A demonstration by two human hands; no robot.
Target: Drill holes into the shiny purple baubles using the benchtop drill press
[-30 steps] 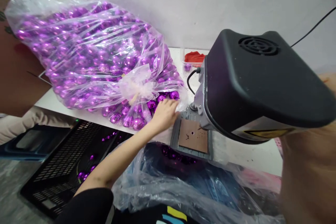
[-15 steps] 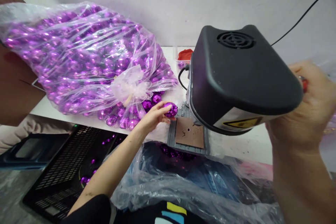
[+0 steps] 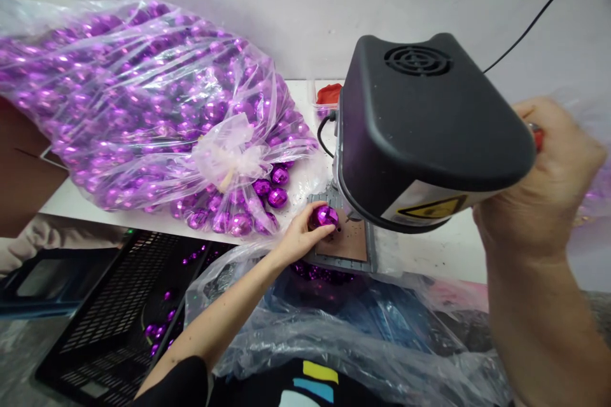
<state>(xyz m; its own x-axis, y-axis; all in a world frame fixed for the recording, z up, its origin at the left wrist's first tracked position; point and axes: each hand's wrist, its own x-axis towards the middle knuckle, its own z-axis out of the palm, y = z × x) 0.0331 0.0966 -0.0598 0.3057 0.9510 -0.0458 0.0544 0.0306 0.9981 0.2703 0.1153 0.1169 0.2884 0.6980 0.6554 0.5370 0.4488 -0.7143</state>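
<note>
black shirt [image 3: 267, 381] | short left sleeve [image 3: 179, 385], black | printed blocks [image 3: 312, 389]: yellow, blue, white

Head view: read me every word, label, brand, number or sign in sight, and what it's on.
Words, brands, numbers: none readable.
Sign: yellow warning triangle, on the silvery label of the black machine housing; the symbol inside is too unclear to make out.

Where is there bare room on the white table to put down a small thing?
One patch of white table, with specks, lies between the grey base and the right forearm. A narrower one is at the back, between the bag of balls and the clear tray. The left is crowded by the bag; the base, by the left hand holding a purple ball.
</note>
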